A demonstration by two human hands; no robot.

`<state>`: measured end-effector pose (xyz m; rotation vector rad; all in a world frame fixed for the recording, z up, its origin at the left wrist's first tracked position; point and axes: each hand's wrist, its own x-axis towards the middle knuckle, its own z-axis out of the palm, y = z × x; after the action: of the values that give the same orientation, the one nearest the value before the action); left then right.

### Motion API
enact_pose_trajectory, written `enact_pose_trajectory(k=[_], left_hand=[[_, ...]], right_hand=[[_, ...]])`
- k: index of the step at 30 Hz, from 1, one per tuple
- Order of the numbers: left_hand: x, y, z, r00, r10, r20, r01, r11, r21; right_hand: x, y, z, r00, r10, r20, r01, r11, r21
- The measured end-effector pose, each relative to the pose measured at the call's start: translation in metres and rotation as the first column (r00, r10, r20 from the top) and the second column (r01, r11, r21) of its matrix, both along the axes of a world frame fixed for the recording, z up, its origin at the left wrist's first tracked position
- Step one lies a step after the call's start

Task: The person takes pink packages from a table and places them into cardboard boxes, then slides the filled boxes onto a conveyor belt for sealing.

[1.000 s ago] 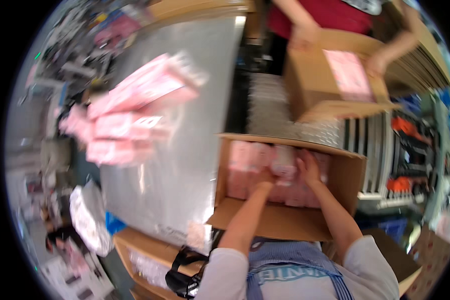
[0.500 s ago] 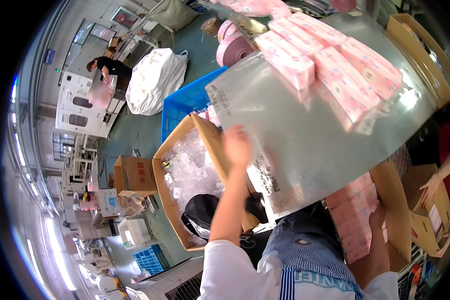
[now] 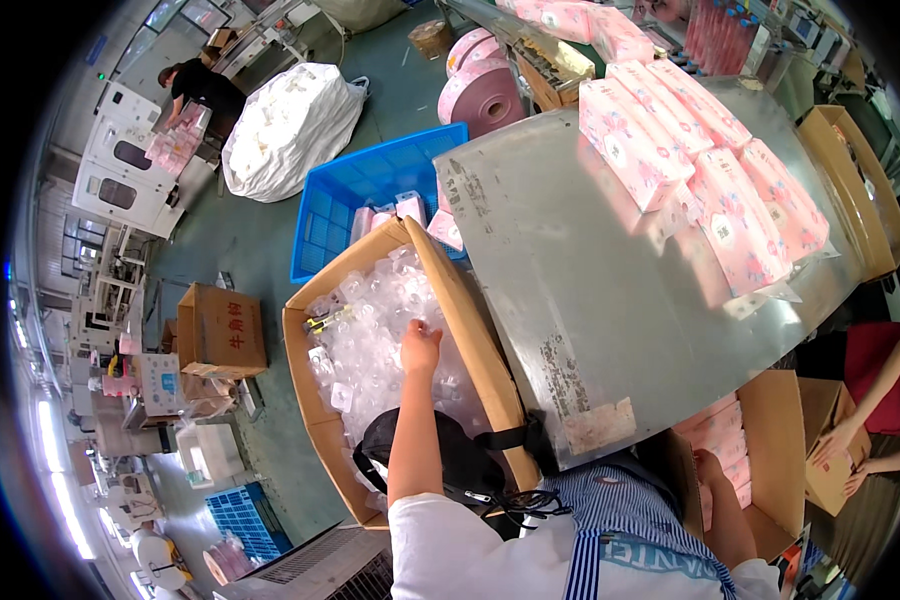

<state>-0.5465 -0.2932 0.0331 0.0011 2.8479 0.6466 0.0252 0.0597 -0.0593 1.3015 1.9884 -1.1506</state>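
My left hand [image 3: 420, 348] reaches into an open cardboard box [image 3: 482, 350] on the left, its fingers curled among small clear plastic pieces [image 3: 380, 300]. Whatever it grips is hard to make out. My right hand [image 3: 708, 468] is down in another open cardboard box [image 3: 778, 440] at my right, against pink tissue packs [image 3: 715, 425] stacked inside; its fingers are mostly hidden. Several pink wrapped tissue packs [image 3: 735, 215] lie in a group on the metal table [image 3: 560, 270] ahead. A black bag [image 3: 440, 455] with a strap hangs over the near end of the left box.
A blue crate [image 3: 345, 190] with some pink packs stands beyond the left box. Farther off are a white sack [image 3: 290, 130] and pink rolls [image 3: 485, 95]. At the far right a co-worker's hands [image 3: 838, 445] touch a cardboard box [image 3: 820, 400]. Another person [image 3: 205, 90] stands by a machine.
My left hand has moved from the metal table's edge left and down into the box of plastic pieces. My right hand stays in its box. The whole view has shifted.
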Motion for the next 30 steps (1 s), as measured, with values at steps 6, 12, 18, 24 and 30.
enact_pose_trajectory(k=[6, 12, 18, 24, 30], left_hand=[[0.017, 0.017, 0.004, 0.995, 0.102, -0.013, -0.101, 0.994, 0.044], [-0.001, -0.006, -0.008, 0.912, 0.326, -0.248, -0.318, 0.945, 0.075], [0.028, 0.016, 0.100, 0.873, 0.384, 0.299, -0.391, 0.186, 0.902], [0.179, 0.168, 0.137, 0.834, -0.370, 0.410, -0.265, 0.381, 0.885], [0.338, 0.269, 0.122, 0.428, -0.774, 0.467, 0.031, 0.529, 0.848]], right_hand=[[-0.020, 0.009, -0.009, 0.979, 0.123, -0.161, -0.105, 0.988, 0.115], [-0.012, 0.003, -0.003, 0.971, 0.129, -0.203, -0.119, 0.991, 0.058], [-0.009, 0.001, 0.051, 0.935, 0.048, -0.350, 0.046, 0.966, 0.256], [-0.112, -0.029, 0.182, 0.633, -0.292, -0.717, 0.268, 0.952, -0.151], [-0.094, -0.025, 0.201, 0.065, -0.708, -0.703, 0.591, 0.595, -0.545]])
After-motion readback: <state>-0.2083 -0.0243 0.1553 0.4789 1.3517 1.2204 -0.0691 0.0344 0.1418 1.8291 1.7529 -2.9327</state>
